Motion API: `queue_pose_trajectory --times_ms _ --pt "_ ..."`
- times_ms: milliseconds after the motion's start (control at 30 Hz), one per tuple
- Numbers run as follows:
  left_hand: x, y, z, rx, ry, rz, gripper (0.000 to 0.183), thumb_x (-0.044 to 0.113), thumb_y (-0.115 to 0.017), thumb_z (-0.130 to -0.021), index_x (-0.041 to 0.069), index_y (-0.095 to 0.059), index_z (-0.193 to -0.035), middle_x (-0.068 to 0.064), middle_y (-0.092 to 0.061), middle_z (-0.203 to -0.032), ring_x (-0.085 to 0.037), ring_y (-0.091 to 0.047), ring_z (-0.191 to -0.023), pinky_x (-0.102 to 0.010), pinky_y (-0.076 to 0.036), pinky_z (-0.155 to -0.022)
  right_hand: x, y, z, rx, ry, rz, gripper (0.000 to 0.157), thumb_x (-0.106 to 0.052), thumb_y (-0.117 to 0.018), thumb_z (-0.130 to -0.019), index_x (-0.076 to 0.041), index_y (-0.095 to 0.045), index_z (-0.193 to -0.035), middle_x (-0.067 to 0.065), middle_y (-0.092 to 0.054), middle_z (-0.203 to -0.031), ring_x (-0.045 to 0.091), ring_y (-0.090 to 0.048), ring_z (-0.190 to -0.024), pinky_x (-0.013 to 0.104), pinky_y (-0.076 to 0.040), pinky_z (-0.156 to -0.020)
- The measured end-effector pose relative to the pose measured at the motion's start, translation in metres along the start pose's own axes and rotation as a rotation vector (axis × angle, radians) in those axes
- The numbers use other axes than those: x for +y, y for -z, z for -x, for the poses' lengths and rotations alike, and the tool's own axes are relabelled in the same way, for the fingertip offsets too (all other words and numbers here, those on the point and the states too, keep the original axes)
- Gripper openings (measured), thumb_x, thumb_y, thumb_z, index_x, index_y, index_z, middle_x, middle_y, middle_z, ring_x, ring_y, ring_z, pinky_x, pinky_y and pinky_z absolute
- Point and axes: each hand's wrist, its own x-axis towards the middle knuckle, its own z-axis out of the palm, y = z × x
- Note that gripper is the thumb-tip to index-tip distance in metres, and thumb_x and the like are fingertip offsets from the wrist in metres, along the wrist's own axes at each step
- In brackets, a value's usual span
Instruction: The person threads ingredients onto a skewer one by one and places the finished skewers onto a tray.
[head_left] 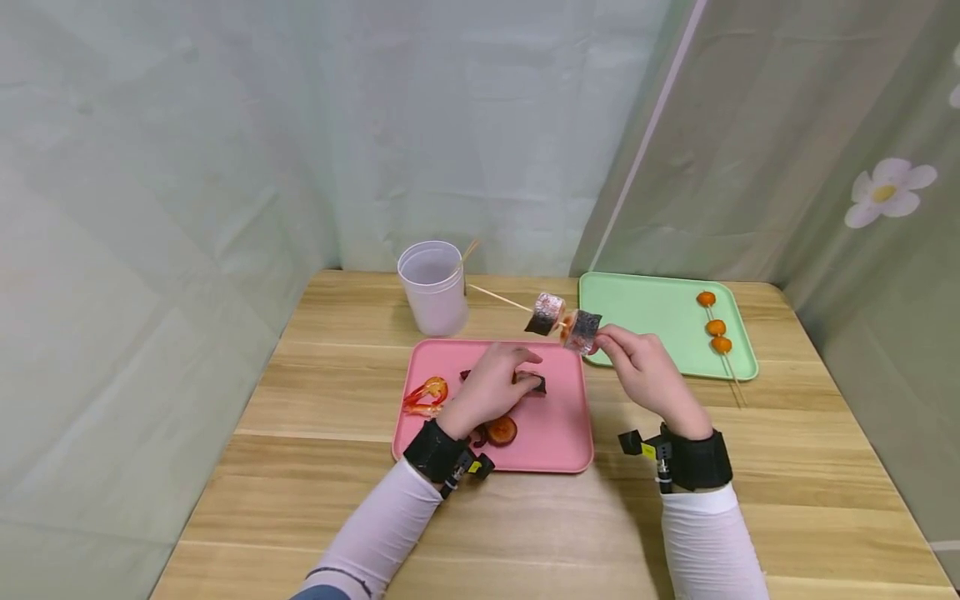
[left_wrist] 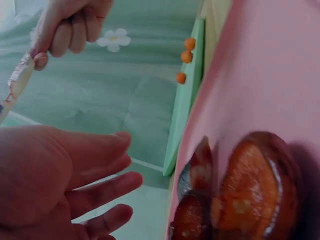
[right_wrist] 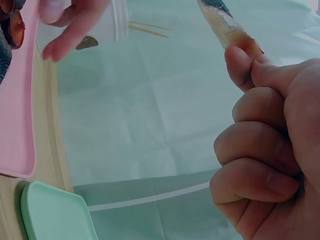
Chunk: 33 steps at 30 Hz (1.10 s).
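Looks unfinished, with skewered orange balls [head_left: 716, 327] by green rectangular tray's [head_left: 637, 321] right edge, wooden skewer [head_left: 501, 297] of silver-black chunks [head_left: 546, 313] pinched in right hand [head_left: 648, 373], round brown slice [head_left: 501, 431] loose beside parted-fingered left hand [head_left: 491, 383].

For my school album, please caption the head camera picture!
Right hand holds a loaded skewer; left hand hovers over the pink tray.

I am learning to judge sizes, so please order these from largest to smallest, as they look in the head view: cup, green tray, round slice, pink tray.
1. Pink tray
2. Green tray
3. Cup
4. Round slice
The pink tray lies nearer, so the trays' real order is unsure.
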Motion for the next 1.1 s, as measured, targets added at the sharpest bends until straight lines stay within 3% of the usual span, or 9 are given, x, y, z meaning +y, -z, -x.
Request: queue_pose_trajectory --times_ms 300,567,867,1100 --pt "-0.002 -0.010 -0.001 -0.039 -0.053 -0.130 0.029 0.011 -0.078 -0.098 0.003 -0.077 -0.127 -0.009 -0.077 -0.122 -0.026 -0.068 -0.113 -0.043 -0.048 -0.104 0.000 0.001 0.000 -0.005 -0.010 -0.006 0.019 -0.004 -0.057 -0.110 -0.009 -0.073 -0.102 -0.010 -0.044 -0.066 0.006 -0.034 -0.055 0.032 -0.039 -0.059" --pt "-0.007 -0.018 0.000 -0.106 -0.010 -0.313 0.035 0.014 -0.077 -0.099 0.004 -0.074 -0.133 -0.010 -0.075 -0.127 -0.028 -0.064 -0.108 -0.038 -0.052 -0.094 -0.001 0.000 0.000 -0.027 -0.030 0.001 0.019 -0.006 -0.057 -0.111 -0.009 -0.073 -0.102 -0.011 -0.039 -0.063 0.005 -0.032 -0.053 0.032 -0.037 -0.058" --pt "-0.008 -0.018 -0.002 -0.116 -0.012 -0.340 0.036 0.016 -0.077 -0.100 0.003 -0.073 -0.134 -0.012 -0.073 -0.130 -0.028 -0.063 -0.109 -0.037 -0.052 -0.095 0.001 0.000 -0.001 -0.022 -0.024 0.002 0.019 -0.006 -0.057 -0.111 -0.010 -0.073 -0.101 -0.011 -0.040 -0.064 0.006 -0.033 -0.053 0.032 -0.038 -0.059" --pt "-0.010 -0.018 -0.001 -0.120 -0.019 -0.302 0.047 0.015 -0.084 -0.093 0.006 -0.072 -0.138 -0.012 -0.071 -0.125 -0.027 -0.058 -0.108 -0.038 -0.050 -0.094 0.001 0.001 0.000 -0.023 -0.025 0.001 0.019 -0.006 -0.057 -0.111 -0.009 -0.073 -0.102 -0.012 -0.041 -0.063 0.006 -0.033 -0.053 0.032 -0.039 -0.059"
